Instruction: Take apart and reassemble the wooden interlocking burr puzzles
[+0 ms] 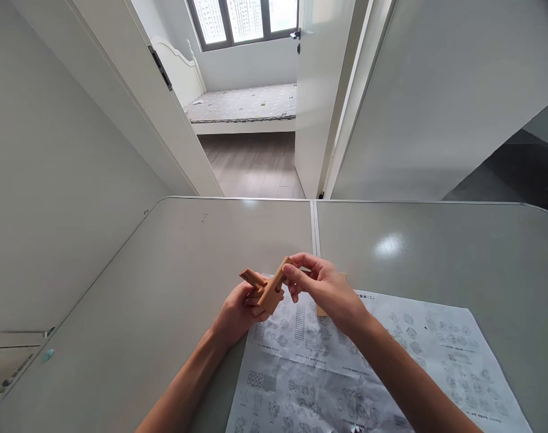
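My left hand (243,308) is closed around notched wooden puzzle pieces (261,287), held a little above the table. My right hand (324,287) pinches the upper end of one wooden piece (283,270) that leans against the ones in my left hand. Both hands meet over the top left corner of a printed instruction sheet (382,373) covered with small diagrams. Another wooden piece (321,310) lies on the sheet, mostly hidden behind my right hand.
A grey folding table (165,288) with a centre seam (314,225) carries the sheet. Beyond its far edge an open doorway (251,120) shows a room with a bed and window. White walls stand left and right.
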The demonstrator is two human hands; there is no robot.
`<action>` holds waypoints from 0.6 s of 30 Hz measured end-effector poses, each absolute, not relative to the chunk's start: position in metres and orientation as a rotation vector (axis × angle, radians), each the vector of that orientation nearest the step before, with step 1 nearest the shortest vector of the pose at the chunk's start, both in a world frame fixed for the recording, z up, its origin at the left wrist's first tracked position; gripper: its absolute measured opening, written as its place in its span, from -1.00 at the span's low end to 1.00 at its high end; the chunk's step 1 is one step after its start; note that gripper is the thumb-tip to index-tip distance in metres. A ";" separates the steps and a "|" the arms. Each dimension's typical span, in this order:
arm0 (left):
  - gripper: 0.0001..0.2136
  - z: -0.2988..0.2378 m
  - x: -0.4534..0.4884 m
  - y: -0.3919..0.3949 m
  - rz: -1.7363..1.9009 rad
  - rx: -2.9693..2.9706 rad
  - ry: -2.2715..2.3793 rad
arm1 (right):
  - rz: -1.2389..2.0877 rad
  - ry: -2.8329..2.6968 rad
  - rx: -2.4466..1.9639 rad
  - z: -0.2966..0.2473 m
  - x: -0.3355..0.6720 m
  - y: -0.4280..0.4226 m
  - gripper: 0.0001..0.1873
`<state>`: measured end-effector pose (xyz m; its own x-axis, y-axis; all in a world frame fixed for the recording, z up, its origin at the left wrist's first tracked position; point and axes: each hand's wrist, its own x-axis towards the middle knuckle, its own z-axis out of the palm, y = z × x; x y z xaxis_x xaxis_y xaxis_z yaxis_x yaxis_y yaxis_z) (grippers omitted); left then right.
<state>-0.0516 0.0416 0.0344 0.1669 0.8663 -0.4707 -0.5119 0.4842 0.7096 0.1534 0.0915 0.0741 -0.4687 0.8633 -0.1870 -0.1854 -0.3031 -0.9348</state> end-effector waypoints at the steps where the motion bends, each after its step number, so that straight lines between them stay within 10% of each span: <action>1: -0.87 0.035 -0.052 0.042 1.021 0.447 0.986 | 1.858 -1.200 -0.943 0.075 0.154 0.092 -0.51; 18: -0.80 0.034 -0.051 0.038 0.945 0.524 0.902 | 2.036 -1.269 -0.900 0.057 0.151 0.092 -0.50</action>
